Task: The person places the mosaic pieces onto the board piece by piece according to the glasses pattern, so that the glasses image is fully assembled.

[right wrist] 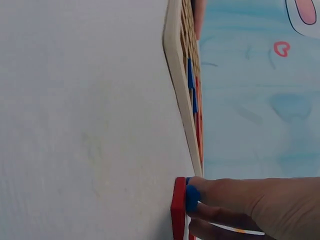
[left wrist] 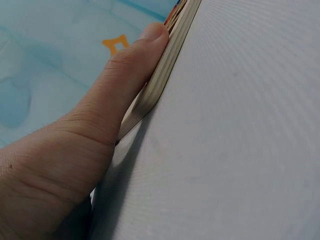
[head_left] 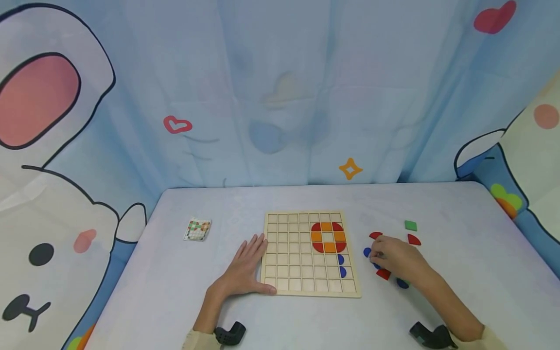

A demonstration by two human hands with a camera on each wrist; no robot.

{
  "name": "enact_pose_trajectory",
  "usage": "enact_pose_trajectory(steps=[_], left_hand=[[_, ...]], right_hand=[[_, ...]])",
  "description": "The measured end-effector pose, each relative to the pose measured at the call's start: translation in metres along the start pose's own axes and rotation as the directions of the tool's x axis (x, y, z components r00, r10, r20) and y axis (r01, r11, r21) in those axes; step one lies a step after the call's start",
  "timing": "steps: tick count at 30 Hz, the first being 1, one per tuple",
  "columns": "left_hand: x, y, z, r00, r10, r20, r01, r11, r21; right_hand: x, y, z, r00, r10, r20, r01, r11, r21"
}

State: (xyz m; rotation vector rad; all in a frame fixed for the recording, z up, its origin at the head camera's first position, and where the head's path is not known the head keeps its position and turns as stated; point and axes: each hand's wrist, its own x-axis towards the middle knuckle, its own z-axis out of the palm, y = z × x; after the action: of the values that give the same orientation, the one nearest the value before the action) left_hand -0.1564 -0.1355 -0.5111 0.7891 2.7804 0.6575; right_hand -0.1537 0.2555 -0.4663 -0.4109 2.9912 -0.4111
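Beside the grid board (head_left: 306, 257), right hand (head_left: 395, 256) pinches a blue piece (right wrist: 192, 197).

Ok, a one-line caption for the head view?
Left hand rests flat against the wooden grid board; right hand reaches among loose pieces beside it.

From the head we look down over the whole surface (head_left: 459, 233). Our wrist views skim it closely, sharing the wooden board (left wrist: 161, 75) edge-on.
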Motion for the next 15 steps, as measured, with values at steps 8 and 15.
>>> enact_pose_trajectory(steps=[8,15], left_hand=[[-0.0001,-0.0006,-0.0001,1.000,0.006,0.000,-0.006,1.000,0.003],[0.0003,0.0006,-0.0008,1.000,0.003,0.004,-0.003,1.000,0.011]], right_hand=[[0.0006,-0.0056,0.0043,0.999,-0.004,-0.036,0.002,0.999,-0.046],[0.0002,-0.0099,-0.0040,0.999,0.043,-0.005,-0.043,0.999,-0.021]])
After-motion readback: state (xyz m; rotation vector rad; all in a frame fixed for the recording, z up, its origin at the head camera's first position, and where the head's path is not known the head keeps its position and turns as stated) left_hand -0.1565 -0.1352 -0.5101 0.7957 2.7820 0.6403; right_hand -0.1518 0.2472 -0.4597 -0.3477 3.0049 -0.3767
